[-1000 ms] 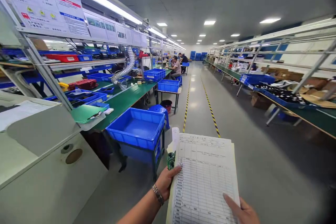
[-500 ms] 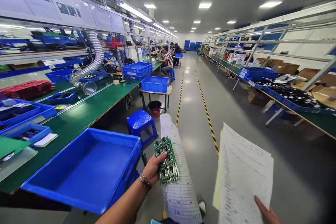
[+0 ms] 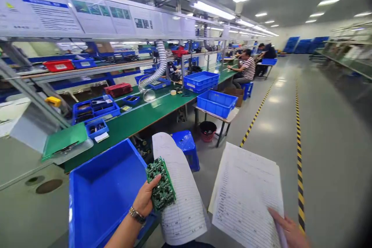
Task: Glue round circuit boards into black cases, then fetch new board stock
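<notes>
My left hand grips a green circuit board panel, thumb on top, together with a curled printed sheet that bends away beneath the board. My fingers under the board are hidden. A metal-banded watch circles my left wrist. On the right, my right hand pinches a stack of printed papers by its lower right edge, thumb over the top sheet. Left of my left hand lies a large blue bin with a bare bottom.
The green workbench runs along the left, with blue trays, a green folder and a duct hose. A blue stool and a pink basket stand below. Farther off, a person in a striped shirt sits working.
My view has turned left, so the bench and stool appear farther right. Both hands still hold the board and papers; the papers have shifted left in view and now tilt more.
</notes>
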A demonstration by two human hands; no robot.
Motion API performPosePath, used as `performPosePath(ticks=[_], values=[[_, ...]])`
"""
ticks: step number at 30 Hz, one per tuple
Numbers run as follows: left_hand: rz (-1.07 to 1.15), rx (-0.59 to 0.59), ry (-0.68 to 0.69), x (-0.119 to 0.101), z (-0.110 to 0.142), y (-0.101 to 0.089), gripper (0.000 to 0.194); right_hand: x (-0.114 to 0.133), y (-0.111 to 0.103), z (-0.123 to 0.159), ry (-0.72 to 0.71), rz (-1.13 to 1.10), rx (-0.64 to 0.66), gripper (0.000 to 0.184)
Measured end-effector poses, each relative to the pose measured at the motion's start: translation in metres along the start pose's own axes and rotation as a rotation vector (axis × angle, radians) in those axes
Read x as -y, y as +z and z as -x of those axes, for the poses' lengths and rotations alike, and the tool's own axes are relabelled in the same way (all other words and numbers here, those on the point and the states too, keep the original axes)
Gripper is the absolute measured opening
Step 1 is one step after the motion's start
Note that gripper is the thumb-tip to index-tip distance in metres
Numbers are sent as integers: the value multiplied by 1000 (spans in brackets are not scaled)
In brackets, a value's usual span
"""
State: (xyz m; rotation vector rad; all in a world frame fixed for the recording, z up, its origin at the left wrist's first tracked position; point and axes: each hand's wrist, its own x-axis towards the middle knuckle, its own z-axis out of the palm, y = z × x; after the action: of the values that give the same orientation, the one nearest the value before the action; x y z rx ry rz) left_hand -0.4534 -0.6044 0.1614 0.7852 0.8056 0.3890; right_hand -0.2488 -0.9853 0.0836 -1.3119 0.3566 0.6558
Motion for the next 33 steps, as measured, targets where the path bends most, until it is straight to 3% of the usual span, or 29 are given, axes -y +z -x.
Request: performPosePath(ticks=[3,6,9,13,17,20,24,28,30,33], values=[[48,-138,79,-17,-33,-10,24,35,73,-48,134,-58,199,46],[119,-215,189,-37,-89,-19,24,51,136,-104,145,0,298,47],[218,-250,254,-63,-164,-18,23,70,191,-167,144,137,290,47],[313,-246,231,-113,-262,1,23,109,256,-244,167,203,214,49],[343,-173,236,-171,-327,22,24,145,303,-302,228,124,209,66],[350,-222,295,-205,-351,18,25,161,335,-341,237,133,198,81],[362,-405,374,-221,-356,-19,34,177,398,-397,203,173,265,84],[430,-648,404,-218,-343,-53,38,193,494,-450,175,256,434,64],[489,-769,412,-220,-338,-56,40,198,549,-475,160,291,534,52],[570,-954,428,-232,-341,-46,42,196,631,-514,156,344,694,43]])
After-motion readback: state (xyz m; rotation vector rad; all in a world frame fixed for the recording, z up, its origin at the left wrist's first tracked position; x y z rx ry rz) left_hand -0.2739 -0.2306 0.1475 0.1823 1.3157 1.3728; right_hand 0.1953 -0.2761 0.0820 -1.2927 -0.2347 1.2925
